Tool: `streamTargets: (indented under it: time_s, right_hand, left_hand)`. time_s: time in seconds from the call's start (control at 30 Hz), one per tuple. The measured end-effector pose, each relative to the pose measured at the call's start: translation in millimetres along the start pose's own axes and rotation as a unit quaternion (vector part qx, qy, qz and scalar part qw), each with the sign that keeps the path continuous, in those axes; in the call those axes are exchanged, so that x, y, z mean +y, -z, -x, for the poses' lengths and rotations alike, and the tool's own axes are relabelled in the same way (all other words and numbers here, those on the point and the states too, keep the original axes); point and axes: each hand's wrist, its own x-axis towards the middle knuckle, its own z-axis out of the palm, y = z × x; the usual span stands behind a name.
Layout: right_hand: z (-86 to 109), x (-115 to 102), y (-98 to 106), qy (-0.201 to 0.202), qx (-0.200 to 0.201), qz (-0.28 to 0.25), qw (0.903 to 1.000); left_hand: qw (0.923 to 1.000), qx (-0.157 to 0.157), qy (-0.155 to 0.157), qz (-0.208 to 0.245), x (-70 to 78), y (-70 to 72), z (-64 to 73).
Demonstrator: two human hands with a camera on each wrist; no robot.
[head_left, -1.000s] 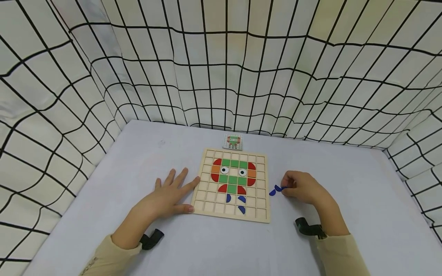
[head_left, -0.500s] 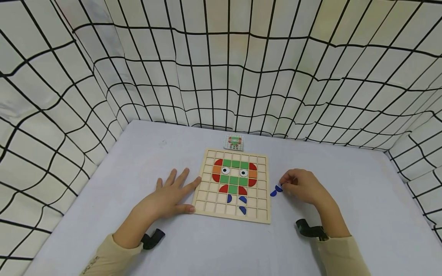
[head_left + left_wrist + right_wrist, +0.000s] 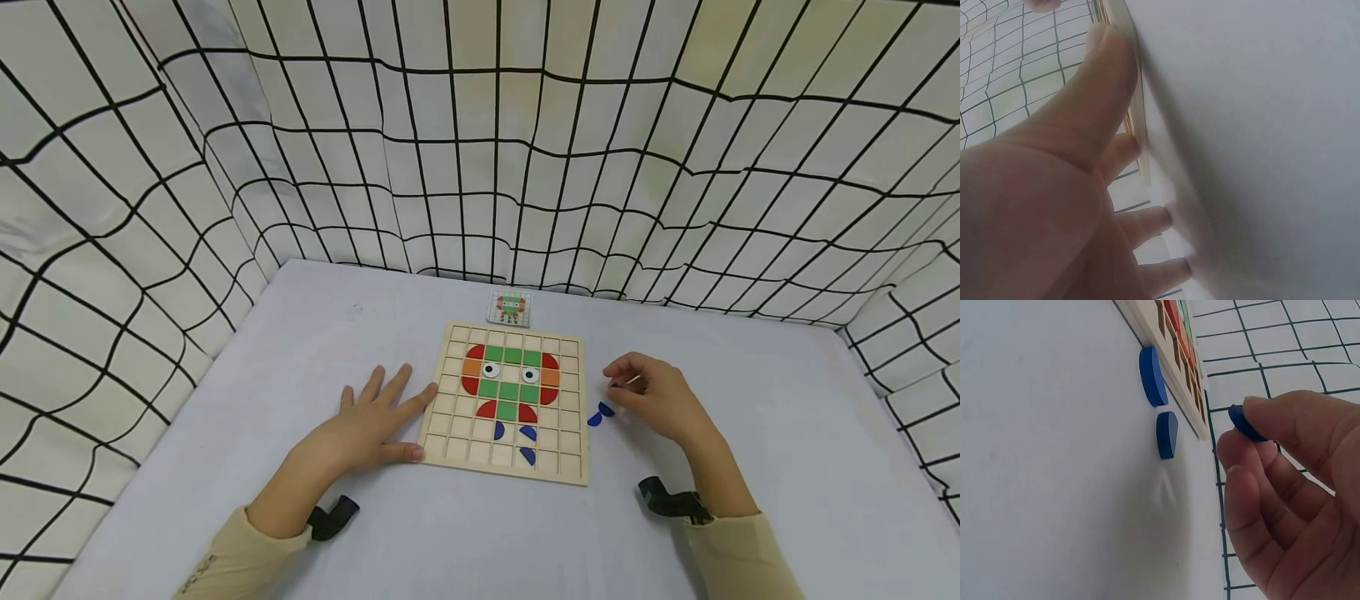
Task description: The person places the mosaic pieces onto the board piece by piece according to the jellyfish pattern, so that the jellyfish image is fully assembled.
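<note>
My right hand [image 3: 651, 392] pinches a blue half-round piece [image 3: 1246, 424] between thumb and fingertips, lifted above the table to the right of the board. Two more blue half-round pieces [image 3: 1166, 435] lie on the table by the board's right edge. The wooden grid board [image 3: 557, 467] carries red, orange and green pieces and two eye pieces [image 3: 491, 369] arranged as a figure, with several blue half-rounds [image 3: 528, 433] in its lower cells. My left hand [image 3: 360, 433] lies spread with straight fingers, its thumb and index fingertips touching the board's left edge.
A small picture card [image 3: 510, 308] showing a similar figure lies behind the board. The white table [image 3: 300, 333] backs onto a white wall with black netting [image 3: 465, 167]. Each wrist wears a black camera mount [image 3: 333, 518].
My right hand has picked up one blue half-round from the table and raised it slightly away from the other two. The left hand keeps its place at the board.
</note>
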Motion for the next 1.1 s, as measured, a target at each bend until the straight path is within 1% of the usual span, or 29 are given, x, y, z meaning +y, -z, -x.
streamTargets:
  time_s: [0.17,0.27,0.57,0.8,1.1]
  right_hand:
    - [-0.9,-3,-5,0.008,0.015,-0.024,0.9996]
    - [-0.4,-6,-9,0.010,0.015,-0.034,0.9993]
    - [-2.1,-19,-24,0.023,-0.017,-0.065,0.9975]
    - [-1.7,-28,-39,0.043,-0.044,-0.071,0.9956]
    - [2.8,-44,-60,0.062,-0.083,-0.080,0.9914]
  left_hand:
    - [1.0000,-0.001,-0.001,-0.001,-0.6,-0.6,-0.4]
    - [1.0000,-0.003,-0.001,0.000,-0.8,-1.0,-0.6]
    - [1.0000,-0.001,-0.003,-0.003,0.0,-0.4,-1.4]
    - [1.0000,0.002,-0.002,-0.008,-0.5,-0.9,-1.6]
    - [1.0000,-0.003,0.001,-0.009,-0.3,-0.8,-2.5]
